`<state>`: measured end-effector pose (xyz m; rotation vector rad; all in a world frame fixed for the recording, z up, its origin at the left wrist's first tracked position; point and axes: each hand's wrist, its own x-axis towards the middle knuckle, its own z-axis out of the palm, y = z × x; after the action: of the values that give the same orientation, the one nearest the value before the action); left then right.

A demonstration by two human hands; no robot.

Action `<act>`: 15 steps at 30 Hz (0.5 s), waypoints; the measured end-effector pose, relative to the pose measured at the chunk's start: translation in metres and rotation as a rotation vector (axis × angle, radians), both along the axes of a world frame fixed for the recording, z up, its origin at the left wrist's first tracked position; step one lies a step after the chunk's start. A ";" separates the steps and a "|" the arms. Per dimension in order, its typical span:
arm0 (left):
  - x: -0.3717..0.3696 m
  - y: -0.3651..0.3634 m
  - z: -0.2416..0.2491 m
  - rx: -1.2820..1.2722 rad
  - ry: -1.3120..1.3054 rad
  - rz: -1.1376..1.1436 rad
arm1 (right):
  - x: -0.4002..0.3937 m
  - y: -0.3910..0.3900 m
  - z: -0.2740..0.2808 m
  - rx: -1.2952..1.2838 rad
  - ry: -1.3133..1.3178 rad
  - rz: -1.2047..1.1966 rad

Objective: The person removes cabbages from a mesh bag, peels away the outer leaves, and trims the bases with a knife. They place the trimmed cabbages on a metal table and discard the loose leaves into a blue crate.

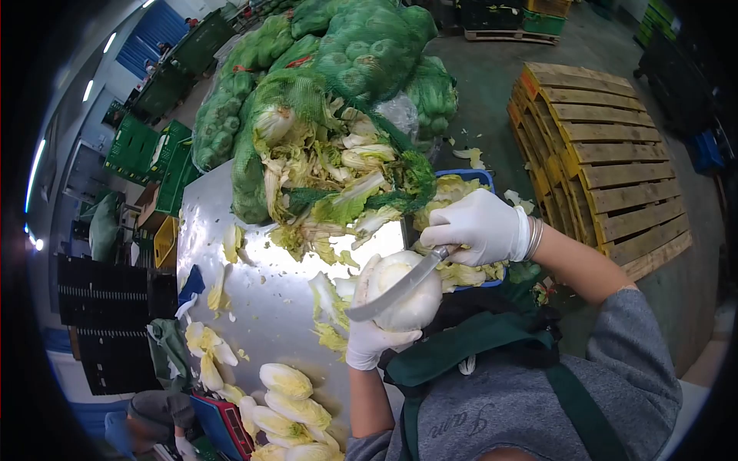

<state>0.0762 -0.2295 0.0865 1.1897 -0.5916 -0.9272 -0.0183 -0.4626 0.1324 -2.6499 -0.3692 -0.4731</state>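
Left hand [369,338]: gloved in white, closed from below around a trimmed napa cabbage [400,290], which is held up just above the near edge of the steel surface [261,307].
Right hand [480,227]: gloved, wrapped tight on the handle of a knife [396,292], whose blade is laid across the cabbage's pale face.
Cabbage position: between the two hands, in front of the green apron [469,346], clear of the heap.
Behind: an opened green net sack [338,100] is spilled with untrimmed cabbages; a blue crate [480,178] of cut leaves is seen under the right wrist.
Near corner: trimmed cabbages [288,407] are lined up; loose leaves [207,346] are scattered on the steel.
Risk, blade: the edge is judged close to the left fingertips, so a slip on wet leaf could cut the glove.
Risk, grip: the head could be dropped if the slick base is turned too fast.
Risk, heap: the leaning sack could be dislodged onto the work area.
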 end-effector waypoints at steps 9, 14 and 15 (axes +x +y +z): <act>0.004 0.003 -0.013 -0.045 0.028 -0.126 | 0.008 0.002 0.003 -0.033 0.027 0.156; 0.005 0.003 -0.011 -0.023 -0.034 -0.155 | 0.012 -0.001 -0.003 -0.034 0.038 0.159; 0.004 0.003 -0.009 -0.024 -0.044 -0.157 | 0.014 -0.004 -0.005 -0.046 0.050 0.151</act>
<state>0.0801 -0.2267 0.0776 1.1566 -0.7376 -1.0255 -0.0045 -0.4665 0.1277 -2.6476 -0.5655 -0.3544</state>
